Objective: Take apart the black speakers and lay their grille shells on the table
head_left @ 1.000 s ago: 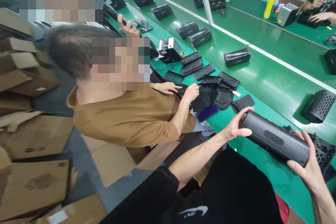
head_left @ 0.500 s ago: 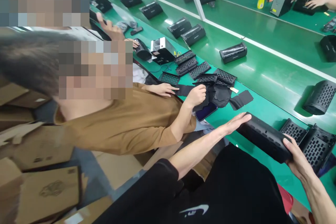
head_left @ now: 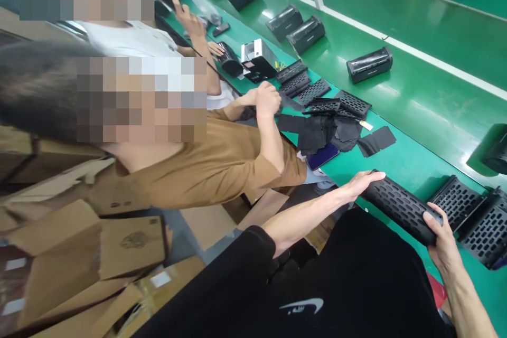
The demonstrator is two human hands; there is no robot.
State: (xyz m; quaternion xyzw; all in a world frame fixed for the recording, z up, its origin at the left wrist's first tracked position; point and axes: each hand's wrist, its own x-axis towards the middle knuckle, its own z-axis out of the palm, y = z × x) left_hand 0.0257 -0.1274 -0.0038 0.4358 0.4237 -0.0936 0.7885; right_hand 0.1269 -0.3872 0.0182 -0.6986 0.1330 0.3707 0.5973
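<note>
Seen from the head camera, a worker's left hand (head_left: 358, 186) lies open and flat across one end of a perforated black speaker grille (head_left: 400, 210), fingers extended and thumb out of sight, while the right hand (head_left: 438, 237) curls a closed grip around the opposite end. The slotted cylinder lies at a slant along the edge of a green tabletop (head_left: 412, 169); whether it touches the surface cannot be told. It looks stiff and fairly light, though its thin walls and many oblong slots may make it less forgiving under a hard squeeze. The ribbed barrel appears to offer a sure hold, best taken with both hands around its ends. Just beside the right hand sit open black grille sections (head_left: 485, 229). Across the tabletop, a co-worker in a brown shirt (head_left: 206, 166) works with both hands (head_left: 267, 99) raised near scattered black fabric pieces (head_left: 312, 134), close to a row of flat black grille panels (head_left: 315, 91) and a dark-screened phone (head_left: 322, 157). Further along, a black speaker body (head_left: 369, 63) stands apart on the green surface, and a silver-and-black box (head_left: 257, 60) sits beyond the panels. Flattened cardboard boxes (head_left: 130, 243) lie heaped on the floor at left.
</note>
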